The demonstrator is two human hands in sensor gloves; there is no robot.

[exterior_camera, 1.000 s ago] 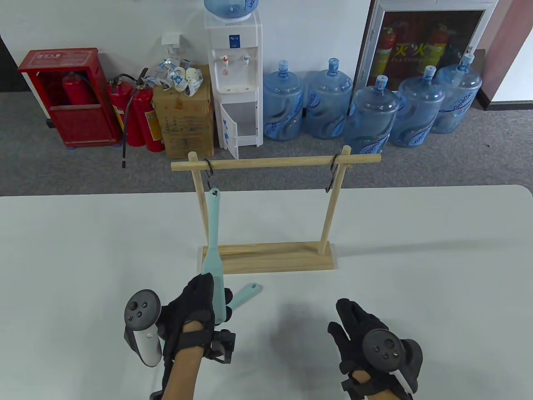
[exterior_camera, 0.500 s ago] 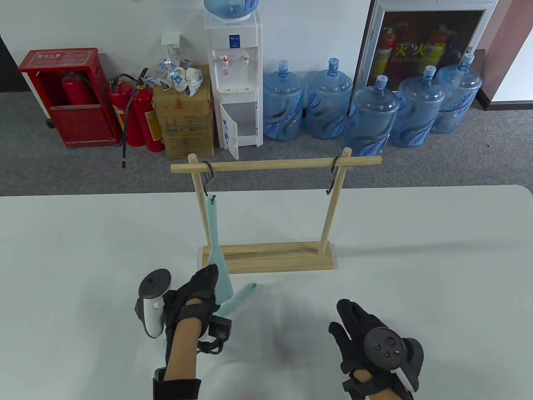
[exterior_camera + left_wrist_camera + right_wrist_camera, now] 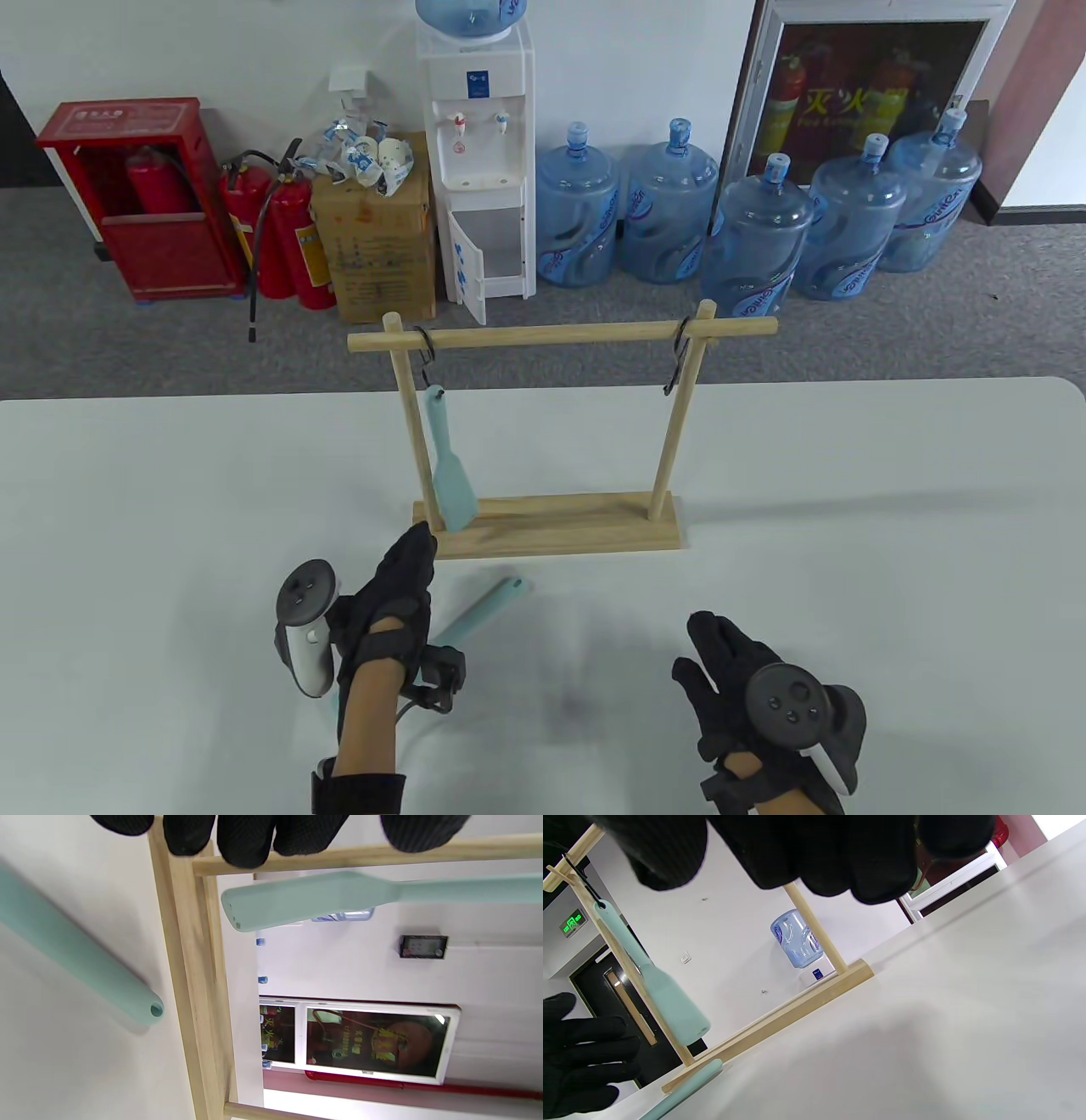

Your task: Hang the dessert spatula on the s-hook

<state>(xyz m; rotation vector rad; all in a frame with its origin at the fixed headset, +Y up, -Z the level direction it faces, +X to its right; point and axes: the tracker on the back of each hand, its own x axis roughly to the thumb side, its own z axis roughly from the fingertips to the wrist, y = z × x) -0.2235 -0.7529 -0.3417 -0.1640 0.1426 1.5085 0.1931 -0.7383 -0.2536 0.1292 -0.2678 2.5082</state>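
A mint dessert spatula (image 3: 448, 475) hangs by its handle hole from the left black s-hook (image 3: 426, 356) on the wooden rack (image 3: 560, 331). It also shows in the left wrist view (image 3: 322, 899) and the right wrist view (image 3: 657, 988). My left hand (image 3: 399, 586) is open just below the spatula blade and does not touch it. My right hand (image 3: 730, 671) lies open and empty on the table at the front right. A second mint utensil (image 3: 479, 611) lies on the table by my left hand.
A second black s-hook (image 3: 676, 361) hangs empty at the rack's right post. The rack's wooden base (image 3: 577, 531) sits mid-table. Water bottles, a dispenser and fire extinguishers stand on the floor beyond the table's far edge.
My left hand let go of the spatula and drew back. The spatula swung in to hang free from the left s-hook. My right hand stayed put.
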